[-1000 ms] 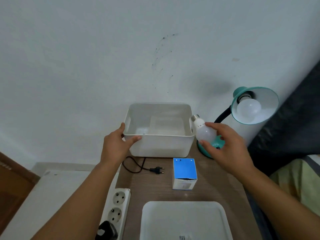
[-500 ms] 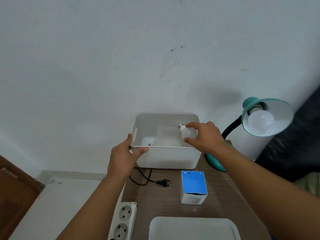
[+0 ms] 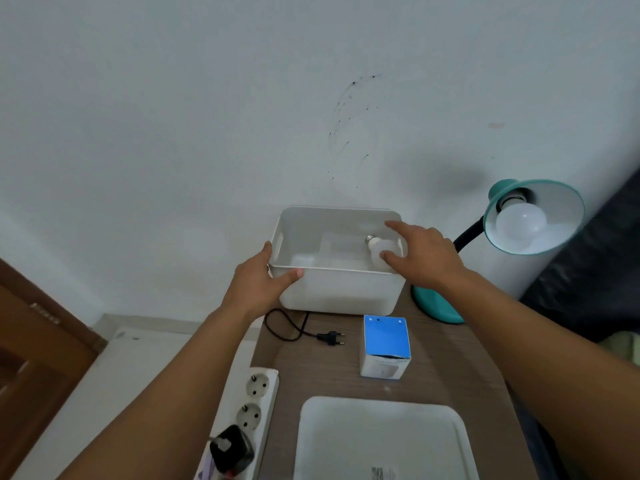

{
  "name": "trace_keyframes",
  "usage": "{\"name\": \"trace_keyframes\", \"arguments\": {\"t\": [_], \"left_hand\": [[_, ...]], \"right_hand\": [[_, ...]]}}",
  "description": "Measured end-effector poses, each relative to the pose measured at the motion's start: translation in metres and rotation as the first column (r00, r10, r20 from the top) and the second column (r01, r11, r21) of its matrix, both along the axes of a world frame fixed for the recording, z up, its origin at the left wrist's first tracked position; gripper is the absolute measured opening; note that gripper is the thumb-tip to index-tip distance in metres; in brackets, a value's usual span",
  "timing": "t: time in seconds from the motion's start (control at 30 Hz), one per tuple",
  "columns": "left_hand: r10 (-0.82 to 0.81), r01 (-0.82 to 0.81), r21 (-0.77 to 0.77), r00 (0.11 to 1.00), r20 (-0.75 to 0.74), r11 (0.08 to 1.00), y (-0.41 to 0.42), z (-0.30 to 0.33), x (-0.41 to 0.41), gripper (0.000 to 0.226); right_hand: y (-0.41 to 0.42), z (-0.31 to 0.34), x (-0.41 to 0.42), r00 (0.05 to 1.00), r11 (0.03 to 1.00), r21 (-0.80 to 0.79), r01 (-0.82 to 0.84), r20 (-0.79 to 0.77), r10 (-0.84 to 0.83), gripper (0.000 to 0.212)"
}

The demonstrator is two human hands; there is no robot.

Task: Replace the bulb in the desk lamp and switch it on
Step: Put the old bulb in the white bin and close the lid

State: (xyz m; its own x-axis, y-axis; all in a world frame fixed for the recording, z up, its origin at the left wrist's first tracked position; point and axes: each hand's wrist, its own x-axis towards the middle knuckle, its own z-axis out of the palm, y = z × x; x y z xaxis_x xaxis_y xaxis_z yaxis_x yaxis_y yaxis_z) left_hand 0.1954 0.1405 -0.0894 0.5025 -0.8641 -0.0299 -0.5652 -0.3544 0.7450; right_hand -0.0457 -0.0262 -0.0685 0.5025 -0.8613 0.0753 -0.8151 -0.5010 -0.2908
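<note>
At frame centre the left hand (image 3: 258, 277) grips the bin's (image 3: 337, 291) near-left rim, the right hand (image 3: 420, 252), fingers spread and loose, lies over a bulb (image 3: 377, 247) inside it, and the lamp (image 3: 533, 216) at right holds another bulb (image 3: 521, 221).

You face a pale white wall (image 3: 207, 116) marked with faint dark specks and scuffs (image 3: 349, 112). Against it stands a wood-grain table (image 3: 332, 368). A brown wooden door (image 3: 31, 358) sits beyond the table's left edge, above light flooring (image 3: 131, 362); dark fabric (image 3: 588, 271) lies past its right edge.
</note>
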Motion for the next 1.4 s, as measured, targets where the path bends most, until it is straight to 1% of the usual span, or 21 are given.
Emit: {"name": "trace_keyframes", "arguments": {"t": [0.1, 0.17, 0.23, 0.33, 0.43, 0.53, 0.6, 0.7, 0.8, 0.87, 0.97, 1.07, 1.17, 1.2, 1.3, 1.4], "left_hand": [[-0.012, 0.013, -0.017, 0.999, 0.041, 1.0, 0.014, 0.005, -0.011, 0.096], [-0.015, 0.018, -0.037, 0.995, 0.103, 0.999, 0.027, 0.003, -0.02, 0.092], [-0.002, 0.014, -0.067, 0.982, 0.188, 0.998, 0.043, -0.005, -0.027, 0.088], [0.013, 0.007, -0.093, 0.978, 0.21, 0.996, 0.073, -0.02, -0.044, 0.074], [-0.021, 0.037, -0.095, 0.985, 0.17, 0.995, 0.109, -0.035, -0.075, 0.063], [-0.034, 0.034, -0.006, 0.998, 0.056, 0.999, 0.144, -0.057, -0.107, 0.061], [-0.069, 0.069, 0.043, 0.998, 0.004, 0.997, 0.165, -0.072, -0.125, 0.062], [-0.133, 0.13, 0.082, 0.991, 0.035, 0.988, 0.188, -0.091, -0.143, 0.066], [-0.174, 0.156, 0.179, 0.98, 0.093, 0.971, 0.203, -0.102, -0.154, 0.083], [-0.191, 0.151, 0.283, 0.974, 0.119, 0.947, 0.209, -0.104, -0.159, 0.097], [-0.219, 0.153, 0.411, 0.969, 0.117, 0.899, 0.215, -0.106, -0.165, 0.111], [-0.245, 0.156, 0.476, 0.961, 0.13, 0.865, 0.221, -0.107, -0.169, 0.122], [-0.268, 0.162, 0.477, 0.949, 0.164, 0.864, 0.224, -0.11, -0.17, 0.122], [-0.258, 0.158, 0.459, 0.952, 0.165, 0.875, 0.225, -0.111, -0.17, 0.121], [-0.228, 0.142, 0.412, 0.959, 0.169, 0.9, 0.227, -0.114, -0.168, 0.121], [-0.198, 0.128, 0.373, 0.968, 0.155, 0.919, 0.229, -0.115, -0.167, 0.122]], "right_hand": [[0.019, 0.002, -0.021, 0.988, 0.998, -0.066, 0.014, 0.156, -0.004, 0.06], [0.036, -0.002, -0.037, 0.963, 0.998, -0.058, 0.029, 0.268, -0.012, 0.057], [0.057, -0.008, -0.053, 0.938, 0.999, -0.043, 0.026, 0.348, -0.01, 0.052], [0.09, -0.022, -0.077, 0.902, 0.999, -0.02, 0.033, 0.43, -0.021, 0.043], [0.125, -0.042, -0.102, 0.912, 0.998, 0.037, 0.055, 0.404, -0.066, 0.043], [0.155, -0.064, -0.127, 0.934, 0.991, 0.121, 0.05, 0.345, -0.089, 0.046], [0.172, -0.075, -0.14, 0.943, 0.981, 0.184, 0.064, 0.309, -0.119, 0.047], [0.193, -0.088, -0.157, 0.959, 0.959, 0.263, 0.101, 0.229, -0.164, 0.049], [0.21, -0.097, -0.172, 0.977, 0.954, 0.28, 0.107, 0.147, -0.153, 0.053], [0.221, -0.108, -0.182, 0.985, 0.947, 0.307, 0.093, 0.109, -0.131, 0.064], [0.238, -0.122, -0.194, 0.993, 0.905, 0.415, 0.097, 0.016, -0.114, 0.095], [0.254, -0.129, -0.201, 0.998, 0.914, 0.404, 0.035, -0.07, -0.007, 0.114], [0.264, -0.138, -0.203, 0.997, 0.9, 0.434, -0.024, -0.059, 0.055, 0.125], [0.266, -0.142, -0.204, 0.997, 0.9, 0.435, -0.03, -0.05, 0.058, 0.124], [0.268, -0.149, -0.203, 0.999, 0.917, 0.397, -0.028, -0.007, 0.034, 0.11], [0.271, -0.149, -0.204, 0.999, 0.915, 0.401, -0.036, 0.048, 0.018, 0.106]]}}
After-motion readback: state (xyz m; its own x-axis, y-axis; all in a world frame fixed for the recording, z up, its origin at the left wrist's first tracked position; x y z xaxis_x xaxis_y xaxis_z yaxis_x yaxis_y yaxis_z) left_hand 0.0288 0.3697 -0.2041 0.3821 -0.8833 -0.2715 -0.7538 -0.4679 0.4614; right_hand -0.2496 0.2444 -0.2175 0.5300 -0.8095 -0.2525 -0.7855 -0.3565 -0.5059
